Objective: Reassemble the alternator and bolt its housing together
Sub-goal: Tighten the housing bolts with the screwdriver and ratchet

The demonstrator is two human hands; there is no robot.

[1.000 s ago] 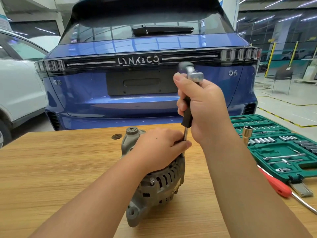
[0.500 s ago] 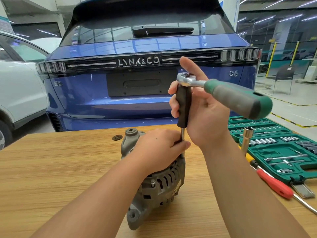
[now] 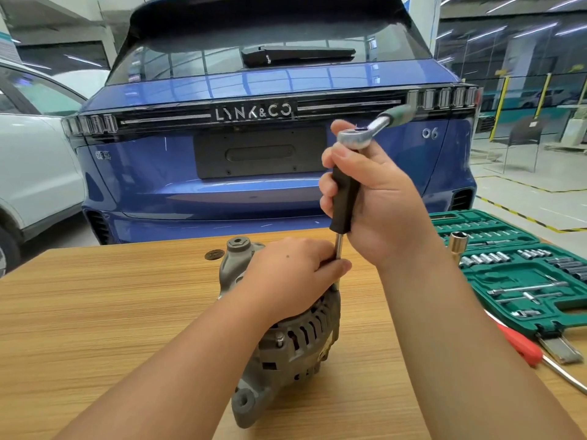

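Observation:
A grey alternator [image 3: 295, 341] stands on its edge on the wooden table [image 3: 95, 312]. My left hand [image 3: 292, 277] grips its top and pinches the thin steel shaft of an upright driver against the housing. The driver's black handle [image 3: 343, 201] is gripped by my right hand [image 3: 378, 204] above the alternator. On top of that handle sits the chrome head of a ratchet [image 3: 355, 136], whose green handle points up and to the right. The driver's tip and the bolt under it are hidden by my left hand.
An open green socket case [image 3: 521, 268] lies at the table's right, with a brass-coloured socket [image 3: 457, 246] standing beside it. A red-handled screwdriver [image 3: 521, 344] lies at the right front. A blue car [image 3: 254, 154] stands close behind the table, a white car [image 3: 28, 173] to the left.
The ratchet handle swung from the right toward the far right, away from me. My right hand has closed round the black handle. My left hand and the alternator stayed put.

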